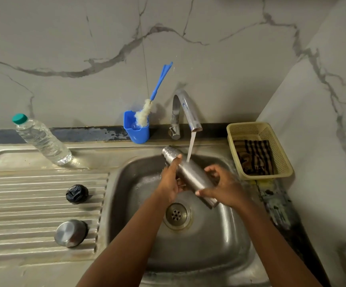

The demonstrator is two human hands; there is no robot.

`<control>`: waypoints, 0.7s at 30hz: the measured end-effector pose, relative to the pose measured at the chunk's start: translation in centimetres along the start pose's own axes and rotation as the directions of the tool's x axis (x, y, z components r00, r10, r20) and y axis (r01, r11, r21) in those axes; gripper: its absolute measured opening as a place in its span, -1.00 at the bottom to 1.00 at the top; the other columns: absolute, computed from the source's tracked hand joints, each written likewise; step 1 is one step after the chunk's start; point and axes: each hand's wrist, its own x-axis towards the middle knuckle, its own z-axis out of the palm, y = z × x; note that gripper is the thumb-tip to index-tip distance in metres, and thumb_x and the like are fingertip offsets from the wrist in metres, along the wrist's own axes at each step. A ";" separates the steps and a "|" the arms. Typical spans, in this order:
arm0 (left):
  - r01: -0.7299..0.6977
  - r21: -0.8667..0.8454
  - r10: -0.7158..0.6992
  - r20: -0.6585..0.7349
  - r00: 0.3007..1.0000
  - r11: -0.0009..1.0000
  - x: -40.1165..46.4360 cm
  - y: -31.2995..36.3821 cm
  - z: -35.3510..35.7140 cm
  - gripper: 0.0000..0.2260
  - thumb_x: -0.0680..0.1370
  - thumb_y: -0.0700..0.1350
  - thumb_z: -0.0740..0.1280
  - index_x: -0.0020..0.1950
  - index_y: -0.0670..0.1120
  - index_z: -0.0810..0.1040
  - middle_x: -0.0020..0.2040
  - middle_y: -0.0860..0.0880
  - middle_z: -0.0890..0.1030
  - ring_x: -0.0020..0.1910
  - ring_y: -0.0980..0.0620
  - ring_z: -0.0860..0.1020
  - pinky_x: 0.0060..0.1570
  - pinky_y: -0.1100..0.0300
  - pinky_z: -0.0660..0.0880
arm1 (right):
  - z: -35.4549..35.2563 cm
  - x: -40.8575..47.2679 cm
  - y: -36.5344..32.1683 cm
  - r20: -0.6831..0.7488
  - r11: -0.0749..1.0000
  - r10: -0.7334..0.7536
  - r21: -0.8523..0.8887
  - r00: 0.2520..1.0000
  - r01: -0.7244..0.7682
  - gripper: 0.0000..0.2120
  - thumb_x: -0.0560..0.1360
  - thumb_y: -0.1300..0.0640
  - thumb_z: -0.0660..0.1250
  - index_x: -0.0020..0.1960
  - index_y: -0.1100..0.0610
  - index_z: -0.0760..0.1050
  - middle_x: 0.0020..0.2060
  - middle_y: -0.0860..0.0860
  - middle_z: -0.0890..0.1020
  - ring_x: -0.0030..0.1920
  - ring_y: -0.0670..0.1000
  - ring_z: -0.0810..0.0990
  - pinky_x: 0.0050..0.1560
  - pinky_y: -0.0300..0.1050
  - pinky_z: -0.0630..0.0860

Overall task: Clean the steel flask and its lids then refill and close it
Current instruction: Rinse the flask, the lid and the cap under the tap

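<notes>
The steel flask [188,175] lay tilted over the sink [219,235], its middle just under the water stream [191,149] from the tap [185,109]. The left hand [171,180] had its grip curled round the flask's upper body; the right hand [222,187] wrapped the lower end. To rinse well, I judged, the flask should be turned under the stream (keeping both grips firm, since wet steel slips). Left of the flask, the black lid [77,194] and steel lid [71,233] waited on the drainboard.

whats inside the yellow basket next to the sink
The yellow basket holds a folded striped cloth, dark with lighter bands, lying against its near right side. The rest of the mesh floor shows bare. Anything beneath the cloth is covered and cannot be seen.
</notes>
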 end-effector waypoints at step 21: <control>-0.382 0.428 0.250 0.333 0.909 0.819 -2.0 2.1 -2.4 -0.42 0.42 -0.15 0.54 0.37 0.04 0.40 0.25 -0.03 0.57 0.24 -0.02 0.56 0.18 -0.01 0.57 | 3.6 2.7 -2.4 -0.093 0.969 -0.168 0.167 0.981 0.182 -0.28 0.32 0.09 0.59 0.36 -0.05 0.30 0.10 -0.17 0.53 0.11 -0.08 0.51 -0.05 -0.27 0.39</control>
